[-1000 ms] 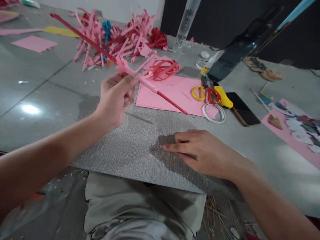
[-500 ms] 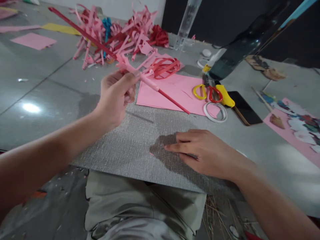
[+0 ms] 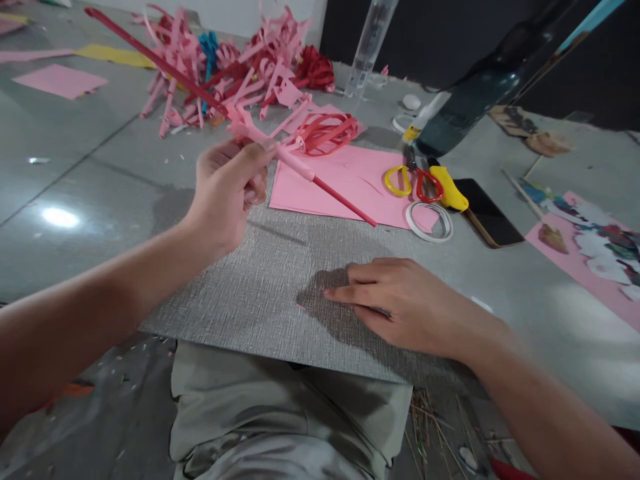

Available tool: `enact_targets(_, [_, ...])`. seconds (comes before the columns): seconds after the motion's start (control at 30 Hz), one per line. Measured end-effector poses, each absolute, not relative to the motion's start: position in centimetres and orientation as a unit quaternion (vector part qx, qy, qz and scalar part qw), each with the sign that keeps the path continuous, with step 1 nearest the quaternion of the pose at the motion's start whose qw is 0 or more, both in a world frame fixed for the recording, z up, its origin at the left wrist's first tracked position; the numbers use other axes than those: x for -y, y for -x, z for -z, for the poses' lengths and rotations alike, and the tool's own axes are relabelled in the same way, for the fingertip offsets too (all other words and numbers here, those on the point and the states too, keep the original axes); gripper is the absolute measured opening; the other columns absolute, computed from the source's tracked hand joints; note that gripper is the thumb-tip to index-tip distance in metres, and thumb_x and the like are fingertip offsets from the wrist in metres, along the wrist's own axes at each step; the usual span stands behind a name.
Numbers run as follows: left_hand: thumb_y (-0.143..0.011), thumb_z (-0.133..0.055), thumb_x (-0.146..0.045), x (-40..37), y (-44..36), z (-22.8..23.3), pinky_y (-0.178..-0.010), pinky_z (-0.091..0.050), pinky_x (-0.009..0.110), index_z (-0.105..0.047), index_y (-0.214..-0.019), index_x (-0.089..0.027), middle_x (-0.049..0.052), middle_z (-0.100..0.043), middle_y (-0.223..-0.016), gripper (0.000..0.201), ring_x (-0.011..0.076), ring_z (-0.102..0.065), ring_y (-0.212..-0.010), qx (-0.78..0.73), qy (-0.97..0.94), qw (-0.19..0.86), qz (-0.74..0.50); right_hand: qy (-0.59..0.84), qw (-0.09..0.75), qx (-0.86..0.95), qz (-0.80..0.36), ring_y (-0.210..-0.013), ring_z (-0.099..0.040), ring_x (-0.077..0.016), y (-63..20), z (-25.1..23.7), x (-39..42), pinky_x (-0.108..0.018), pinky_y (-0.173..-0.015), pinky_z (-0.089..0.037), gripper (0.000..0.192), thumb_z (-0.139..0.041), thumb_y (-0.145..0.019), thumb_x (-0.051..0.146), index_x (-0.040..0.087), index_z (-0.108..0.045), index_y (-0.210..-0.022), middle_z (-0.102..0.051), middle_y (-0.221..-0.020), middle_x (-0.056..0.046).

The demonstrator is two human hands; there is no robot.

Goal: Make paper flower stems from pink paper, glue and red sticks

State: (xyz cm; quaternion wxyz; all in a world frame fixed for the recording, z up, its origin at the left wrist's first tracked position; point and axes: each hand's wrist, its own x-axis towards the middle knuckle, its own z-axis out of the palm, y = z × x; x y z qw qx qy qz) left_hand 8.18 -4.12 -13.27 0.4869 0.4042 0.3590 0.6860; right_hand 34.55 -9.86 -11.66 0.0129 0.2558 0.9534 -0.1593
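My left hand [image 3: 225, 187] is closed around a thin red paper-wrapped stick [image 3: 345, 201], raised above the mat and slanting from upper left to lower right. Pink paper [image 3: 297, 165] is wound about its middle. A looped bundle of red paper strips [image 3: 330, 133] appears beside the wrapping; whether it is attached I cannot tell. My right hand [image 3: 395, 303] rests low over the grey textured mat [image 3: 240, 287], index finger stretched out to the surface and thumb apart from it. A tiny pink speck shows at that fingertip, and a small pink scrap [image 3: 300, 307] lies to its left.
Pink sheets [image 3: 350, 183] lie ahead, with scissors [image 3: 413, 180] and a white tape roll [image 3: 430, 222] on them. A phone [image 3: 493, 213], a dark glass bottle [image 3: 460, 113] and a clear bottle [image 3: 370, 50] stand or lie beyond. Curled paper strips [image 3: 175, 60] are heaped at the back left.
The whole view has shifted very slightly. Both hands keep nearly the same pose, and the left one still holds the stick.
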Motion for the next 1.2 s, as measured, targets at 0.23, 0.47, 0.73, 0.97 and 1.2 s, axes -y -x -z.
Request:
enact_targets(0.23, [-0.085, -0.071, -0.017, 4.2, -8.2, 13.2, -0.044, -0.019, 0.024, -0.056, -0.060, -0.017, -0.006, -0.041, -0.050, 0.029, 0.0059, -0.027, -0.044, -0.362, -0.406, 0.486, -0.684, -0.250, -0.010, -0.956, 0.151, -0.075, -0.063, -0.0165, -34.7, 11.5, 9.9, -0.031, -0.070, -0.039, 0.039, -0.053, -0.096, 0.013, 0.028, -0.075, -0.126, -0.070, -0.088, -0.001])
enact_targets(0.47, [-0.090, -0.067, -0.013, 4.3, -8.5, 12.9, -0.043, -0.018, 0.024, -0.053, -0.058, -0.017, -0.005, -0.038, -0.051, 0.035, 0.0059, -0.025, -0.043, -0.371, -0.396, 0.488, -0.684, -0.278, 0.008, -0.944, 0.176, -0.073, -0.063, -0.0167, -36.1, 10.6, 9.2, -0.031, -0.069, -0.040, 0.033, -0.053, -0.090, 0.009, 0.025, -0.080, -0.098, -0.068, -0.080, -0.002])
enact_targets(0.73, [-0.091, -0.065, -0.017, 4.4, -8.4, 13.1, -0.047, -0.017, 0.027, -0.052, -0.059, -0.018, -0.005, -0.037, -0.053, 0.035, 0.0075, -0.024, -0.045, -0.372, -0.412, 0.477, -0.681, -0.287, 0.033, -0.934, 0.212, -0.079, -0.066, -0.0167, -36.5, 10.4, 9.4, -0.031, -0.074, -0.043, 0.039, -0.053, -0.089, 0.008, 0.029, -0.081, -0.106, -0.071, -0.088, -0.001])
enact_targets(0.97, [-0.088, -0.066, -0.013, 4.3, -8.4, 13.0, -0.047, -0.016, 0.028, -0.055, -0.057, -0.018, -0.004, -0.036, -0.052, 0.034, 0.0074, -0.024, -0.045, -0.382, -0.395, 0.483, -0.682, -0.272, 0.018, -0.946, 0.175, -0.075, -0.064, -0.0161, -36.1, 10.9, 9.6, -0.031, -0.071, -0.042, 0.041, -0.053, -0.090, 0.009, 0.031, -0.080, -0.113, -0.070, -0.085, -0.001])
enact_targets(1.2, [-0.087, -0.064, -0.012, 4.5, -8.6, 12.8, -0.046, -0.015, 0.026, -0.057, -0.059, -0.016, -0.004, -0.038, -0.051, 0.029, 0.0070, -0.024, -0.045, -0.379, -0.394, 0.483, -0.684, -0.273, 0.012, -0.952, 0.141, -0.075, -0.064, -0.0179, -36.2, 10.9, 9.4, -0.032, -0.069, -0.041, 0.040, -0.052, -0.092, 0.010, 0.030, -0.080, -0.113, -0.070, -0.086, -0.002])
